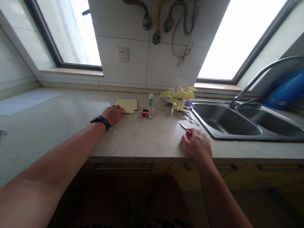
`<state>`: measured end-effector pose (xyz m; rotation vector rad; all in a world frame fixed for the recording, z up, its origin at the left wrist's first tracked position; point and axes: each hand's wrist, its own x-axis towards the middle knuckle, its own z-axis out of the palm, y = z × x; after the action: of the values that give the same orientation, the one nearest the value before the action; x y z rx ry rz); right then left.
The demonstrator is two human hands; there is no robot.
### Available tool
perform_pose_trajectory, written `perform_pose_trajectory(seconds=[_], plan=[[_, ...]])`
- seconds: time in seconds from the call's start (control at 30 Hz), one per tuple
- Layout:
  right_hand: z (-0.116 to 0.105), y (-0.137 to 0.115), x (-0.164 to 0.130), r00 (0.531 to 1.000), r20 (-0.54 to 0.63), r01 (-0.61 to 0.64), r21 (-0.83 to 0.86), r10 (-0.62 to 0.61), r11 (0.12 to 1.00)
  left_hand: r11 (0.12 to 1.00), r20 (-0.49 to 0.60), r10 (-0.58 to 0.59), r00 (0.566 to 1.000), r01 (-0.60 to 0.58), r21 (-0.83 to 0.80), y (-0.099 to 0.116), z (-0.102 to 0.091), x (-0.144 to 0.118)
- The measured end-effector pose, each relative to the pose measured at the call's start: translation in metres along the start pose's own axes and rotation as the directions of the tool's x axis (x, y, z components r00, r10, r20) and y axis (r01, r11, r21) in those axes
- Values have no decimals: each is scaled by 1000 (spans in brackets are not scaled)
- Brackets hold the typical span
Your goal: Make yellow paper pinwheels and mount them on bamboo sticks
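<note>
My left hand (113, 114), with a black band on its wrist, lies low on the counter with its fingers stretched forward. Its fingertips touch the left edge of a stack of yellow paper (127, 105). A pale sheet shows just beyond that hand. On the right, my right hand (197, 143) is curled over the red handle of a pair of scissors (184, 127), whose blades point away to the left on the countertop. Between the hands stand a glue stick (150, 100) and a small red box (145, 112), with a pale ring-shaped roll (152, 116) beside them.
Yellow and purple paper pinwheels (179, 96) lie in a heap near the wall, thin sticks (191, 118) by them. A double steel sink (228, 123) with a tap (238, 101) is at the right. Printed paper (22, 100) lies far left. Below the counter edge are drawer handles (123, 167).
</note>
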<state>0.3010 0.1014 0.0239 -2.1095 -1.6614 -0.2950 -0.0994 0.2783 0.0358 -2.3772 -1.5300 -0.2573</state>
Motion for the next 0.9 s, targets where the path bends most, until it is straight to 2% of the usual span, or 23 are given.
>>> perform_pose_trajectory(seconds=[0.13, 0.23, 0.37, 0.47, 0.67, 0.9], plan=[[0, 0, -1, 1000, -4, 2, -4, -2, 1000, 1000, 3, 26, 1000, -26, 4, -5, -8, -15], [0, -1, -2, 1000, -7, 9, -11, -10, 1000, 1000, -57, 29, 998, -29, 6, -6, -14, -24], [-1, -1, -3, 1000, -25, 9, -16, -10, 1000, 1000, -99, 29, 995, -29, -1, -5, -15, -22], [-2, -1, -3, 1000, -30, 9, -16, -10, 1000, 999, -63, 27, 998, -29, -22, -6, -11, -13], [-2, -2, -3, 999, -37, 1, -20, -2, 1000, 998, 25, -52, 998, 53, -41, -14, -2, 7], [2, 2, -1, 999, -43, 7, -7, -8, 1000, 999, 131, -48, 990, 50, -14, -16, -5, 13]])
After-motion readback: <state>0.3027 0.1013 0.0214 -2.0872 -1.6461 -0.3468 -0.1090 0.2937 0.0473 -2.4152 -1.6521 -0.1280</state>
